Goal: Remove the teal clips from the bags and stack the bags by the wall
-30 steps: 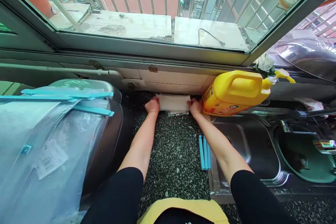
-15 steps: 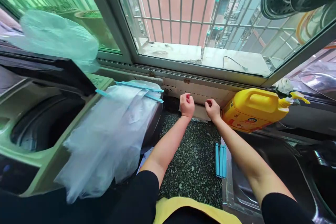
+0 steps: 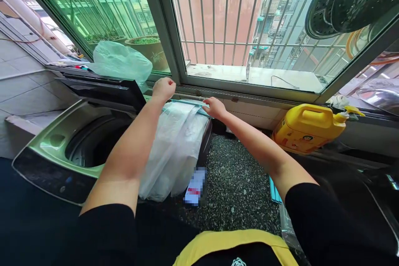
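Observation:
A stack of clear plastic bags (image 3: pixel 174 145) with light-blue strips (image 3: pixel 190 102) along the top hangs over the right edge of a green top-loading washing machine (image 3: pixel 52 149). My left hand (image 3: pixel 163 88) is curled into a fist just above the bags' upper left corner; what it holds, if anything, is hidden. My right hand (image 3: pixel 215 108) rests on the right end of the blue strip, with its fingers pinched on it. Both arms reach forward and to the left from black sleeves.
A yellow detergent jug (image 3: pixel 311 126) lies on its side by the wall at the right. Loose blue strips (image 3: pixel 273 191) lie on the speckled counter (image 3: pixel 240 183) beside a steel sink (image 3: pixel 358 203). A crumpled plastic bag (image 3: pixel 121 61) sits on the sill.
Both hands left the white packet at the back wall and moved left and up to the top of the plastic bags. My view swung left, bringing in the washing machine.

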Available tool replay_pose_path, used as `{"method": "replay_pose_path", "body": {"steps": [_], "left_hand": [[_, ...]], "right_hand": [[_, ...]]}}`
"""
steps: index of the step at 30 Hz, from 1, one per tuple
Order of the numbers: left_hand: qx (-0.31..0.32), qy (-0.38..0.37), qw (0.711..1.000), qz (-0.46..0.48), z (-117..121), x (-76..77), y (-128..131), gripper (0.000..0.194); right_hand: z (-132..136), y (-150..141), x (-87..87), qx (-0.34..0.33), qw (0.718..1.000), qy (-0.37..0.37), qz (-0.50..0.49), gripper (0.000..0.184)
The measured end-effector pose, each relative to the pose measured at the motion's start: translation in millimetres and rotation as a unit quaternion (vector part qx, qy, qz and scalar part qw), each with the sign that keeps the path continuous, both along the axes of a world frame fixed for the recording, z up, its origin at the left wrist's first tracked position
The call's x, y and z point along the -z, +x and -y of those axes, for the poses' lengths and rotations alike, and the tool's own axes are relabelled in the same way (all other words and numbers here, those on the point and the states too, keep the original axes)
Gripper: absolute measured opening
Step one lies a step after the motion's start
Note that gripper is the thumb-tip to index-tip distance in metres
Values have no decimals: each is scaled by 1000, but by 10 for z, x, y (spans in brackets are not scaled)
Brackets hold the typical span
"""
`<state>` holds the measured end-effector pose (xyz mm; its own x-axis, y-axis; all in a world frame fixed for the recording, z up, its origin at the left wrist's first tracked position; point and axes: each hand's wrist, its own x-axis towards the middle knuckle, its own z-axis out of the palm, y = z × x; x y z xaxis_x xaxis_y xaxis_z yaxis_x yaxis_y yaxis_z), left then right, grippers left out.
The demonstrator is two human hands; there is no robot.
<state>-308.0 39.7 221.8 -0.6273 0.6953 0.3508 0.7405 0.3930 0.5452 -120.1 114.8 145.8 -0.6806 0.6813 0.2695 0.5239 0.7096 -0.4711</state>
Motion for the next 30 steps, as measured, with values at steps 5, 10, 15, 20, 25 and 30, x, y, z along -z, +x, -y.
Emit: {"method": "replay_pose_path", "body": {"steps": [5,10,15,20,25,30], "left_hand": [[-33,-116,993,13,69,295,-399,22],[-44,-178,981,63,-29,422,-378,26],[-25,-108,990,82,24,281,-326,18],[72,50,983,164,221,-38,-62,16],[150,117,948,256,458,-178,544,20],[236,146,903,328,635,0,1300,21]], "right_hand": [[12,-204,-52,-5,998,42,54,29],[41,-277,-32,-14,995,56,76,20],[50,-266,-38,1,999,30,23,17],[97,3,-110,-10,991,-26,-134,16],[315,775,-222,-32,967,-39,-249,20],[745,1787,-292,-1,967,-38,-251,24]]}}
